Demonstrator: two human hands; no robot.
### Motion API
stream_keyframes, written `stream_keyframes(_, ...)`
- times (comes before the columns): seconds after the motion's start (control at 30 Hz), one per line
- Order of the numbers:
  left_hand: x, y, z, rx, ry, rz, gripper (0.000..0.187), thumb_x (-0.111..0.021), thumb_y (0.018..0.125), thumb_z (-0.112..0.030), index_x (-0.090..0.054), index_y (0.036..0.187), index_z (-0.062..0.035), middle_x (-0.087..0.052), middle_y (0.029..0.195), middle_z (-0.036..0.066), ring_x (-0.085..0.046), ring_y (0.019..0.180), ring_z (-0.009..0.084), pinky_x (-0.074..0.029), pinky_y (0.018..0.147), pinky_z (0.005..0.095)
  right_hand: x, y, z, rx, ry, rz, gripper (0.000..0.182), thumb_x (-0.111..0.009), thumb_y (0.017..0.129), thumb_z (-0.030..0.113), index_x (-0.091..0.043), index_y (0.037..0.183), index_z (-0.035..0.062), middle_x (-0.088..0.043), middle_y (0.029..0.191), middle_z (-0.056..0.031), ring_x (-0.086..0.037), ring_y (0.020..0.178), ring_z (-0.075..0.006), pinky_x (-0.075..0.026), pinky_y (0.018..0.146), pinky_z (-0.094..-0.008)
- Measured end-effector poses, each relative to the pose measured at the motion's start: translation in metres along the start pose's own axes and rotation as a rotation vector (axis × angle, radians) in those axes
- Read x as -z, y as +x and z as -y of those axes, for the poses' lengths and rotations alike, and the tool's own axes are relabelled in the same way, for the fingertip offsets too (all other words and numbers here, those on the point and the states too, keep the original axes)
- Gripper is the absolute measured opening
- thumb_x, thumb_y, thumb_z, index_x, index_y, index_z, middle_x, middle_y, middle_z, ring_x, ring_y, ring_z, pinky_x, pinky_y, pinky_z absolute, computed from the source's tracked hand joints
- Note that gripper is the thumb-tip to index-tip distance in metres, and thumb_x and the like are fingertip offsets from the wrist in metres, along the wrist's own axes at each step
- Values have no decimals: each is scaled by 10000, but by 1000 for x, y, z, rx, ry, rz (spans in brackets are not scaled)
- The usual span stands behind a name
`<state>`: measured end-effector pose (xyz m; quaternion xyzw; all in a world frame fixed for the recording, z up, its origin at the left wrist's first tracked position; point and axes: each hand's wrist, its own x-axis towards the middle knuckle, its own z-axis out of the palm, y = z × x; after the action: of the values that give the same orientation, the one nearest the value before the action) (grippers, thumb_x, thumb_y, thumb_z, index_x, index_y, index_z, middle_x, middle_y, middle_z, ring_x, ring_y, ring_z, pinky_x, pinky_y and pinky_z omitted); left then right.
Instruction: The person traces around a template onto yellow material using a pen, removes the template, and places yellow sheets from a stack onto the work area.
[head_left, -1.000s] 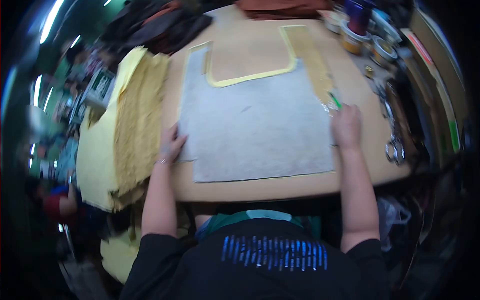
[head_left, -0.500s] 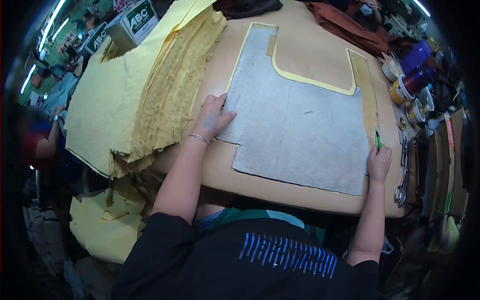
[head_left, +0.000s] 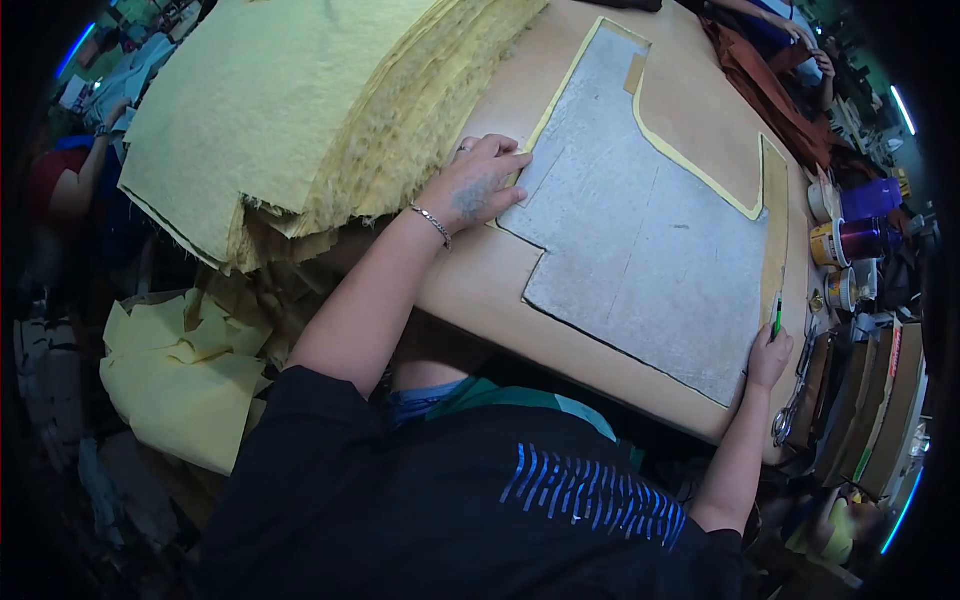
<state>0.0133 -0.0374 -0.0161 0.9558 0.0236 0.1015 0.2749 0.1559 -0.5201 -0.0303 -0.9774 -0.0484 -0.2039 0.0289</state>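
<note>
Our left hand (head_left: 482, 180), thumb and fingers apart, touches the left edge of the panel (head_left: 645, 235) lying on the table (head_left: 470, 275), our right (head_left: 770, 358) grips the pen (head_left: 777, 318) by the opposite edge, and uneven pressure could skew it.

Rests left hand (head_left: 484, 182) at the left edge of a grey panel (head_left: 650, 245), upper centre of frame; holds slim green tool (head_left: 777, 318) in right hand (head_left: 769, 358), right of frame, near scissors (head_left: 788, 412).
</note>
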Motion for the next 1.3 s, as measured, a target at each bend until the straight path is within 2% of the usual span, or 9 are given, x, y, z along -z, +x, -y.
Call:
stream_keyframes(0.37,-5,-3,2,-3,-28,-41,454,-604,721,-297,-516,1107,-74,-441,1141,114,-371,1063,297,-329,912,364,-1,1,0,2,-34,2,287,-499,774,204,-546,925,-36,-506,806,-206,-488,795,-348,-392,725,-409)
stream_keyframes(0.6,1,2,9,-14,-232,-190,305,-528,761,-139,-530,1045,-28,-488,1060,133,-477,969,246,-380,852,317,-2,14,-3,19,37,-136,308,-486,795,237,-549,931,-32,-517,804,-149,-491,792,-281,-396,707,-354)
stream_keyframes(0.7,4,-2,-16,-189,-129,-291,235,-514,723,-48,-551,953,-18,-536,954,140,-526,882,259,-425,784,317,24,30,58,-418,995,-2,316,-462,831,284,-558,942,3,-509,806,-76,-481,779,-179,-388,680,-296)
stream_keyframes(0.8,-13,-3,-71,-465,-51,-175,171,-534,685,-32,-568,853,-33,-560,894,124,-550,830,259,-462,700,317,58,43,140,-426,1348,214,321,-433,858,321,-555,950,39,-490,777,-29,-451,747,-91,-373,646,-241)
stream_keyframes(0.9,-38,22,-102,-424,2,-38,236,-531,744,-171,-538,942,-42,-520,1009,122,-492,970,263,-425,773,379,60,66,183,-197,1598,522,324,-434,866,337,-540,920,35,-487,741,-25,-443,639,-79,-375,570,-197)
stream_keyframes(1.0,-56,49,-104,-275,128,33,470,-501,781,-361,-433,1132,-56,-391,1203,128,-283,1198,292,-281,908,526,77,74,237,-104,1574,733,282,-457,860,315,-498,861,35,-511,743,-33,-492,610,-95,-414,567,-202)
stream_keyframes(1.1,-65,52,-89,-166,148,-48,567,-502,764,-436,-399,1171,-57,-365,1239,126,-248,1216,301,-226,920,572,72,67,284,67,1482,957,160,-534,815,177,-498,876,34,-551,782,-52,-559,706,-128,-444,649,-236)
stream_keyframes(1.27,-64,61,-79,-24,25,379,565,-426,803,-394,-286,1270,-108,-256,1327,132,-196,1240,299,-120,1019,403,55,47,345,302,1185,1152,163,-601,757,105,-513,851,6,-572,760,-70,-559,716,-130,-442,670,-244)
stream_keyframes(1.3,-70,60,-77,-48,2,274,561,-409,810,-407,-303,1259,-87,-266,1324,130,-209,1233,291,-131,1010,400,46,43,354,350,1174,1159,167,-613,752,107,-511,845,13,-569,746,-55,-555,711,-117,-441,662,-235)
